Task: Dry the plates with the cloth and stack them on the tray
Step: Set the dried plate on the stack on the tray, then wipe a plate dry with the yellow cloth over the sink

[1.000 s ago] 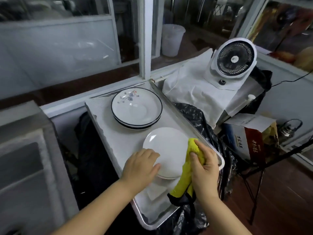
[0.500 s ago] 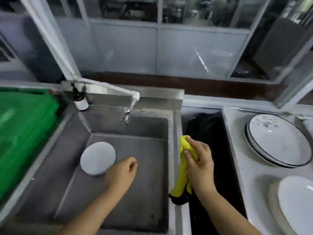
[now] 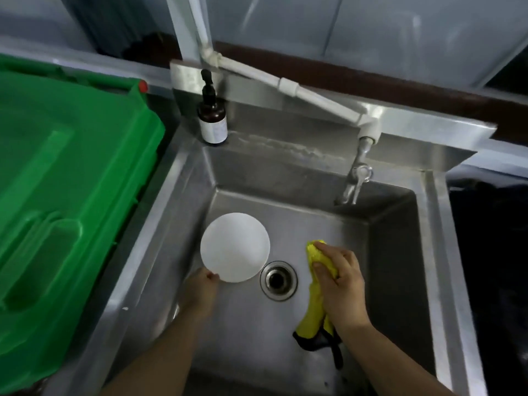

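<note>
- Plate [image 3: 235,247]: one white round plate lies in the steel sink [image 3: 397,252], on the left part of the basin floor, just beside the drain [image 3: 278,280] and to its left.
- Left hand [image 3: 200,290]: it reaches into the basin from below. The fingertips [image 3: 213,277] meet the near rim of the plate at its lower left edge. The fingers are curled together at the rim; whether they have closed around the rim cannot be told from this view.
- Right hand [image 3: 340,284]: it is clamped on a yellow cloth [image 3: 317,258]. The cloth is bunched under the fingers, sticks out above the knuckles, and hangs below the wrist, where a dark edge shows. The hand is over the basin, to the right of the drain, well apart from the plate.
- Tap [image 3: 354,178]: a metal spout hangs from a white pipe [image 3: 288,84] over the far right part of the basin.
- Bottle [image 3: 213,115]: a brown pump bottle with a white label stands upright on the far left corner of the sink ledge.
- Bin [image 3: 57,195]: a green plastic bin sits left of the sink, just beside its edge.
- Tray: not in view.
</note>
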